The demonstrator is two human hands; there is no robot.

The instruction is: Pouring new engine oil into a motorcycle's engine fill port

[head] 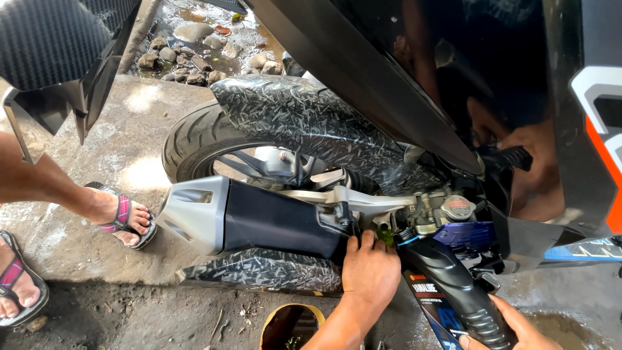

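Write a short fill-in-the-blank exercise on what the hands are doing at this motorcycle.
1. The right hand tilts a dark oil ____ toward the engine.
2. The left hand steadies a small ____ funnel at the filler hole.
3. The silver-tipped exhaust muffler lies beside the rear ____.
4. The bystander's feet wear ____.

Missing words: bottle; green; wheel; sandals

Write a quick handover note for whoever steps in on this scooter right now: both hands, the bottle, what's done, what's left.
Left hand: fingertips at the small green funnel in the engine's filler hole, beside the exhaust muffler.
Right hand: grips the base of the black oil bottle, tilted, neck at the funnel.
Done: funnel in place, bottle up-ended.
Left: whether oil is flowing or how much remains cannot be seen.
A round container sits on the ground below.
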